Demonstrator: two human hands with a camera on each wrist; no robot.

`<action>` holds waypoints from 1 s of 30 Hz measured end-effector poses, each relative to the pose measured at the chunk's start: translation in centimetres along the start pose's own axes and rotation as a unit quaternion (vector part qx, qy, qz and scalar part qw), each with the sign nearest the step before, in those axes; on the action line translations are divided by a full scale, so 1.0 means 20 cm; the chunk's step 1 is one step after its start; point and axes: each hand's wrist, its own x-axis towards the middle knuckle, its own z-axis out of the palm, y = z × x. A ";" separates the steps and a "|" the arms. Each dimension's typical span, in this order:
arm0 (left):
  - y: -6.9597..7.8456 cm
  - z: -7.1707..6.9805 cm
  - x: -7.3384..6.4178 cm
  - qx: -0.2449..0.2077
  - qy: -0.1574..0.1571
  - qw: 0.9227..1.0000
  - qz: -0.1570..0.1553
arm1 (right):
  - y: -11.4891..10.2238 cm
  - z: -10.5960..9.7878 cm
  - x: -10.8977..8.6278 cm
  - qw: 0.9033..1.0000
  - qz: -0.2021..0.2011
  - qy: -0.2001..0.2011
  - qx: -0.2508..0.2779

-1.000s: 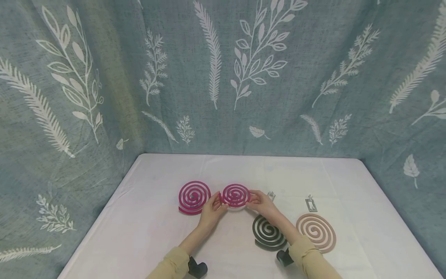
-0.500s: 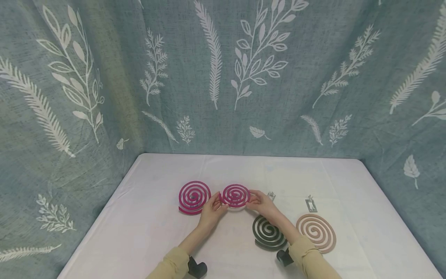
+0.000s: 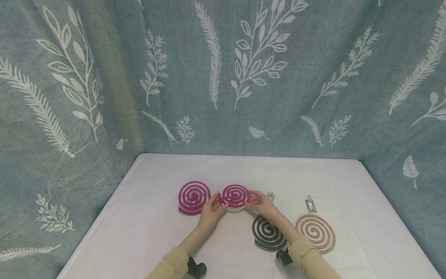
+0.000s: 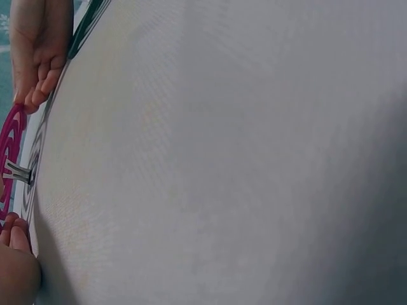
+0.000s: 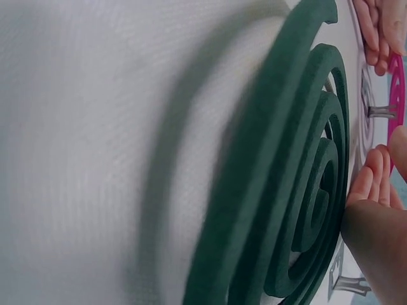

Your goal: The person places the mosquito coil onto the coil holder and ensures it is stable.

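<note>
Both hands hold a pink mosquito coil level, a little above the table. My left hand pinches its left edge, and my right hand pinches the right edge. In the wrist views a small metal coil stand reaches up to the coil's middle; whether it is fixed there I cannot tell. Left of my left hand is a second pink mosquito coil, partly covered by the fingers. A dark green mosquito coil lies below my right forearm, which hides part of it.
At the right lies a tan mosquito coil, with a metal stand behind it. Another metal stand shows partly behind my right hand. The white-covered table meets a leaf-patterned curtain at the back.
</note>
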 end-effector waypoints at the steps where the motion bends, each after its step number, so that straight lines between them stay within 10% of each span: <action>1: 0.00 0.00 0.00 0.001 0.000 1.000 0.000 | 0.00 0.00 0.00 1.000 0.001 -0.001 0.000; 30: -0.02 0.01 0.01 0.001 0.013 1.000 0.000 | -0.01 0.01 -0.01 1.000 0.006 0.015 0.001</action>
